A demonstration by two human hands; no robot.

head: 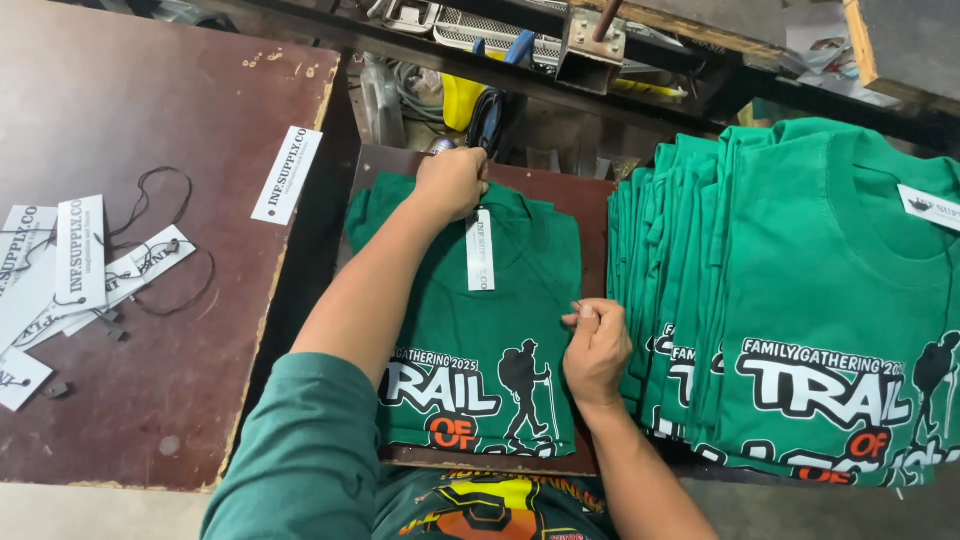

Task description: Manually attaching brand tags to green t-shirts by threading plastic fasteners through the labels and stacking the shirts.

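Left hand (pixel 452 183) fisted, arm stretched forward; right hand (pixel 596 350) nearer the body, fingers pinched.

Left of frame: dark brown board table (pixel 150 90), worn at edges. On it, far left, a heap of white paper hang tags (pixel 60 275) w/ black strings (pixel 165 215) looping to the right. One lone white tag (pixel 287 174) lies tilted near the table's right edge. Right of frame: fanned stack of green printed t-shirts (pixel 800 300), white tag (pixel 930 207) at top shirt's collar. Upper centre: cluttered metal rack (pixel 590 40), yellow item (pixel 460 98).
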